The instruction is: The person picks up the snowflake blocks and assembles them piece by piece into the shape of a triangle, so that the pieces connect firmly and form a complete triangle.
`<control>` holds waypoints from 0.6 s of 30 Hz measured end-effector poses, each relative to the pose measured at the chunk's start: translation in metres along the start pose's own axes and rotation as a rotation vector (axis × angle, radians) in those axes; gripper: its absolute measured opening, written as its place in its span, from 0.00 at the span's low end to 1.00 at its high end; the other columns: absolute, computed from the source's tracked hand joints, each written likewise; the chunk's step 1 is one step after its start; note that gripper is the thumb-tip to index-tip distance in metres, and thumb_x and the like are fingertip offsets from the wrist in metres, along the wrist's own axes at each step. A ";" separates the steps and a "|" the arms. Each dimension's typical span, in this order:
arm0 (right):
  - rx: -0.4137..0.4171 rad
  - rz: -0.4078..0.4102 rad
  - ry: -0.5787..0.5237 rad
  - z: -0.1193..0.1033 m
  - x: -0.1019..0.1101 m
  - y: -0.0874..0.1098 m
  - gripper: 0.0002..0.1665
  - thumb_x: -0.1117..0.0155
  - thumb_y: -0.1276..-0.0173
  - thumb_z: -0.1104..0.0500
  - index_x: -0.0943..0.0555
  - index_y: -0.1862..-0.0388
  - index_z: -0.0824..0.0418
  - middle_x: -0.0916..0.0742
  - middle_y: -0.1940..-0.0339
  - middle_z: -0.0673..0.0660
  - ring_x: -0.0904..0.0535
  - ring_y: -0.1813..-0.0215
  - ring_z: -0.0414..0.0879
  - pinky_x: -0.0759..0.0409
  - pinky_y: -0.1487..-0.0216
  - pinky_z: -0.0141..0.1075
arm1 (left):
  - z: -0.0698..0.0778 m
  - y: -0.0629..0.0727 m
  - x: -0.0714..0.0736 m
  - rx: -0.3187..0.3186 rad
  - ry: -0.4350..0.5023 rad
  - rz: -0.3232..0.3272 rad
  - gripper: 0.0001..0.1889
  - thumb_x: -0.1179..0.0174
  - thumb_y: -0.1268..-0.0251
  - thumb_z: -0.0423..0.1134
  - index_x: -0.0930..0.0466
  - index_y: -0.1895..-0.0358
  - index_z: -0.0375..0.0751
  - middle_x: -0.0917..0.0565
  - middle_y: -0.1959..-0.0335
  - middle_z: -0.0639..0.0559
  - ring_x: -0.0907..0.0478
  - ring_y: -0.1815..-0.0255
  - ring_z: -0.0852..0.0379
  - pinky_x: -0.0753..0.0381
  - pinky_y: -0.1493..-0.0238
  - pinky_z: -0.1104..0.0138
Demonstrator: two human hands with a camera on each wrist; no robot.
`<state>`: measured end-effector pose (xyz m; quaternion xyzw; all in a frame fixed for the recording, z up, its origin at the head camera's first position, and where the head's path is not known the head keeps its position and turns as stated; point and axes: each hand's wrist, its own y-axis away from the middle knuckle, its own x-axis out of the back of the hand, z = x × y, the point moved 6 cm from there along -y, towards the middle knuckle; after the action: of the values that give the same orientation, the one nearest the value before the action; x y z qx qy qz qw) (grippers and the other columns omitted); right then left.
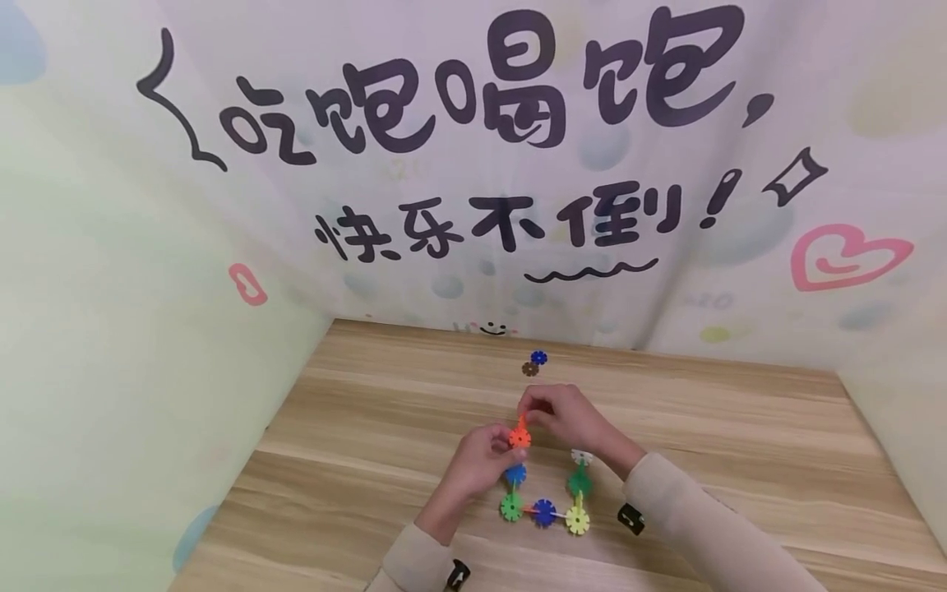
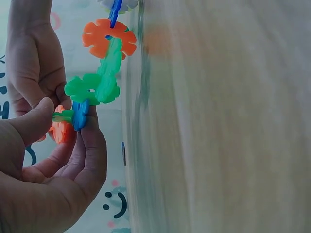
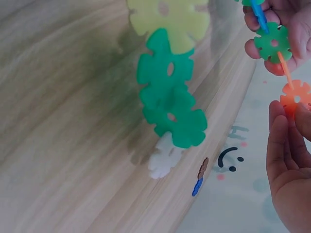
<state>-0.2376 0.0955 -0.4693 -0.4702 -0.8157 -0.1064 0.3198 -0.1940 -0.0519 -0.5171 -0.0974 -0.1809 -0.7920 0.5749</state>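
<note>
A chain of interlocking notched plastic discs (snowflake building discs) forms a U in the head view. My left hand (image 1: 482, 462) grips its left arm, around a blue disc (image 2: 80, 114) and a green disc (image 3: 274, 42). My right hand (image 1: 568, 418) pinches an orange disc (image 3: 295, 94) at that arm's far end, with another orange disc (image 1: 520, 438) joined just below it. Further along run a light green disc (image 1: 510, 507), a dark blue disc (image 1: 545, 513) and a yellow disc (image 1: 577, 520). Dark green discs (image 3: 167, 87) and a white disc (image 3: 165, 156) end the other arm.
Beyond the hands, a loose blue disc (image 1: 539, 358) and brown disc (image 1: 530, 369) lie close together on the wood-grain table (image 1: 385, 395). A printed cloth backdrop (image 1: 444, 288) rises along the table's back edge, and pale side panels (image 1: 148, 329) flank it.
</note>
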 end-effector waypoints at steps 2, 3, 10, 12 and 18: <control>0.008 0.012 0.002 -0.001 0.000 0.000 0.10 0.34 0.32 0.67 0.17 0.66 0.52 0.14 0.67 0.45 0.16 0.62 0.49 0.17 0.61 0.34 | 0.000 0.000 -0.001 -0.005 0.007 -0.003 0.06 0.33 0.34 0.39 0.18 0.60 0.41 0.17 0.68 0.55 0.21 0.65 0.57 0.21 0.62 0.63; 0.014 0.018 0.004 -0.001 -0.001 0.000 0.10 0.33 0.32 0.68 0.17 0.66 0.51 0.14 0.67 0.45 0.16 0.62 0.49 0.17 0.61 0.34 | 0.000 0.000 -0.001 -0.006 0.012 -0.004 0.06 0.33 0.33 0.39 0.18 0.60 0.41 0.17 0.68 0.55 0.20 0.65 0.57 0.21 0.62 0.63; 0.078 0.043 0.038 0.001 -0.005 0.000 0.13 0.32 0.35 0.71 0.17 0.70 0.52 0.13 0.68 0.44 0.15 0.64 0.48 0.17 0.63 0.32 | -0.004 -0.001 -0.001 -0.008 0.017 0.008 0.05 0.34 0.33 0.38 0.19 0.61 0.42 0.17 0.68 0.55 0.21 0.65 0.57 0.20 0.62 0.62; 0.093 0.038 0.035 0.002 -0.006 0.000 0.13 0.32 0.35 0.72 0.17 0.70 0.53 0.13 0.68 0.45 0.15 0.64 0.48 0.17 0.63 0.32 | -0.005 -0.001 0.000 -0.010 0.020 0.006 0.05 0.33 0.33 0.38 0.18 0.62 0.42 0.17 0.68 0.55 0.20 0.65 0.57 0.20 0.62 0.62; 0.122 0.032 0.021 0.004 -0.005 -0.001 0.14 0.33 0.34 0.72 0.17 0.69 0.52 0.12 0.66 0.46 0.15 0.63 0.45 0.16 0.62 0.32 | -0.006 -0.001 0.003 0.001 0.013 0.014 0.05 0.34 0.32 0.39 0.17 0.60 0.43 0.17 0.67 0.57 0.20 0.64 0.59 0.19 0.60 0.63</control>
<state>-0.2384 0.0928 -0.4753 -0.4617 -0.8097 -0.0563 0.3579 -0.1958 -0.0562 -0.5218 -0.0931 -0.1767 -0.7887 0.5815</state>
